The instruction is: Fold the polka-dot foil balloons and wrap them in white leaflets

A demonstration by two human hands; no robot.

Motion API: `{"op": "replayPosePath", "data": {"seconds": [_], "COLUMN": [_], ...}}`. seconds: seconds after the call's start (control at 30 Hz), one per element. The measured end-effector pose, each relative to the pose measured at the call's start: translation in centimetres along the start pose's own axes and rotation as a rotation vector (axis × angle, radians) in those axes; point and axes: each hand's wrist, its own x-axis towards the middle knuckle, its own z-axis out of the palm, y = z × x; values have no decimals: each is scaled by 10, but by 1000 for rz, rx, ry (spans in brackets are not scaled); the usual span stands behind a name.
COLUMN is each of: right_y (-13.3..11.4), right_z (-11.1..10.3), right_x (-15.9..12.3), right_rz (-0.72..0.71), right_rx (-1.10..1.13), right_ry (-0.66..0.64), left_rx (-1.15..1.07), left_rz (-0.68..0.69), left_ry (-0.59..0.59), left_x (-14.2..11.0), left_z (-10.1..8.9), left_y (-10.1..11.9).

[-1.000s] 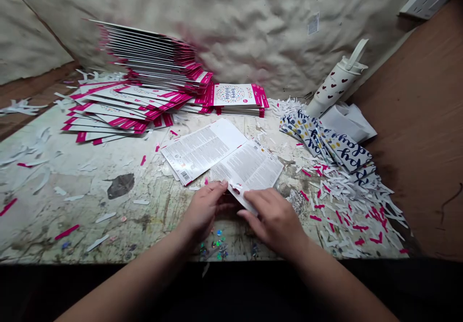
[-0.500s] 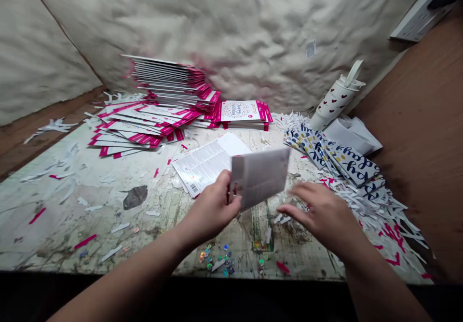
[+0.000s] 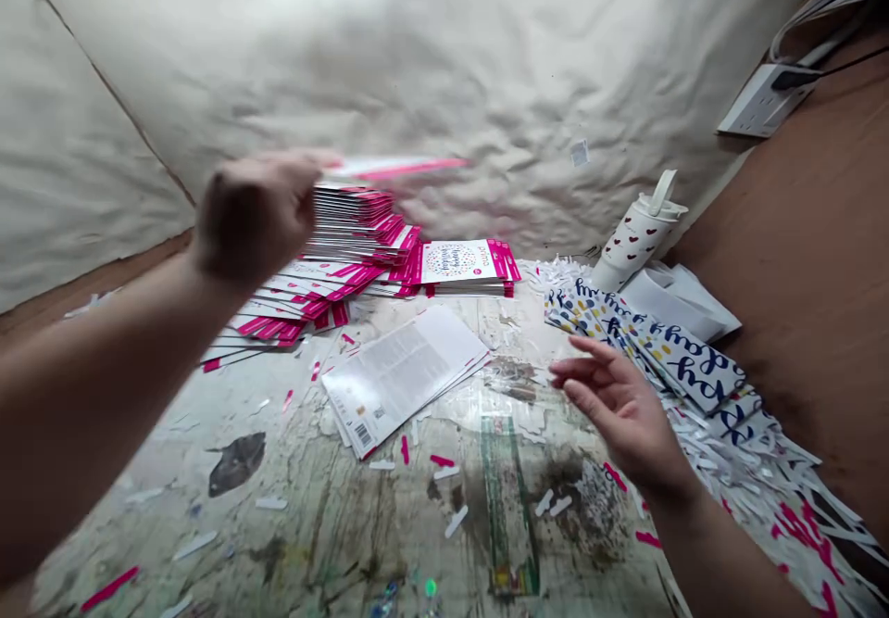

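My left hand [image 3: 254, 212] is raised over the tall stack of pink-edged cards [image 3: 351, 220] at the back and grips one flat card [image 3: 395, 168], which is smeared by motion, just above the stack's top. My right hand [image 3: 621, 405] hovers over the table with its fingers spread and holds nothing. It is beside a fanned row of blue-lettered patterned sheets [image 3: 667, 349]. A small pile of printed white cards [image 3: 403, 377] lies face down in the middle of the table.
A second, lower pile of pink cards [image 3: 462, 266] sits at the back. A white bottle with red hearts [image 3: 635, 238] leans on the wall at the right. Paper scraps [image 3: 764, 470] litter the stained table [image 3: 312, 516]. A power strip [image 3: 760, 104] lies at the upper right.
My left hand lifted a card from the table's front and carried it up and back to the tall stack. My right hand let go and moved right, opening.
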Motion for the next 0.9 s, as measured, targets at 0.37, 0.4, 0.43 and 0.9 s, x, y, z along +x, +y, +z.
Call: {"op": "replayPosePath", "data": {"seconds": [0.37,0.4,0.43,0.9], "right_y": [44,47,50,78], "right_z": [-18,-28,-40,-194], "right_x": [-30,-28,-24,41], "right_rz": [269,237,185,582], "right_rx": [-326,-422,-532,-1434], "right_ry": [-148,-141,-113,-16], "left_rx": [190,185,157,-28], "left_rz": [20,58,93,268], "left_ry": [-378,-305,-305,-1035], "left_x": [52,37,17,-150], "left_z": [83,86,90,86], "left_y": [-57,-36,-16,79]}}
